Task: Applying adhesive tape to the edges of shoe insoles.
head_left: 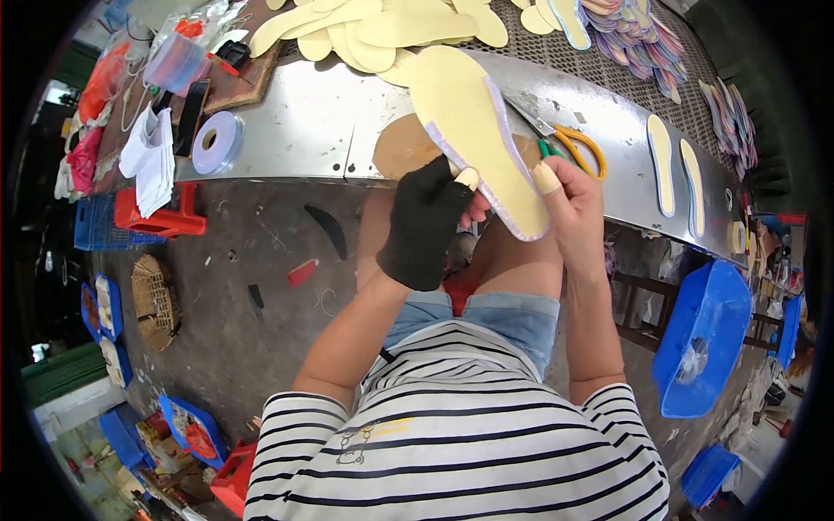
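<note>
Lettering too small to read marks the striped shirt (pixel 460 434) before the desk (pixel 304 104). At the desk's front edge, the gloved left hand (pixel 426 221) and bare right hand (pixel 573 201) pinch opposite edges of a yellow insole (pixel 465 122). Below the desk's right end, a blue tub (pixel 721 308) contains clear plastic (pixel 692 360). Orange-handled scissors (pixel 578 136) lie on the desk.

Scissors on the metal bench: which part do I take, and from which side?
For the scissors, the best grip is probably the orange handle loop, coming from the right. It lies mostly uncovered at the right end, while the blades point to the upper left. The green loop seems worse, being close to the right hand.
</note>
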{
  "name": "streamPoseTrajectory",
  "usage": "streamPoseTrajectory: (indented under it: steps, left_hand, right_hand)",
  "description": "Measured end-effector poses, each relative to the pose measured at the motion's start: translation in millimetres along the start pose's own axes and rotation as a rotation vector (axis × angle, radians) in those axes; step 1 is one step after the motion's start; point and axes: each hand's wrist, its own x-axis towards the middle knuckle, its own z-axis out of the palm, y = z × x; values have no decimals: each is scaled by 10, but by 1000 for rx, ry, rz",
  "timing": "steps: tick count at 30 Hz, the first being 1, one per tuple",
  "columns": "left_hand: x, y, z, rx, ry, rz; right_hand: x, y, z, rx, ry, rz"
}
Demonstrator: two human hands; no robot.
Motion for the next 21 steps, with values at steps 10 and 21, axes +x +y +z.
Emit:
streamPoseTrajectory:
  steps: [10, 21]
  left_hand:
    - [69, -37, 118, 112, -20, -29]
    - [-360, 391, -746, 133, -448, 807]
  right_hand:
    - [-74, 98, -20, -132, 36, -51]
    - [25, 552, -2074, -617, 808, 76]
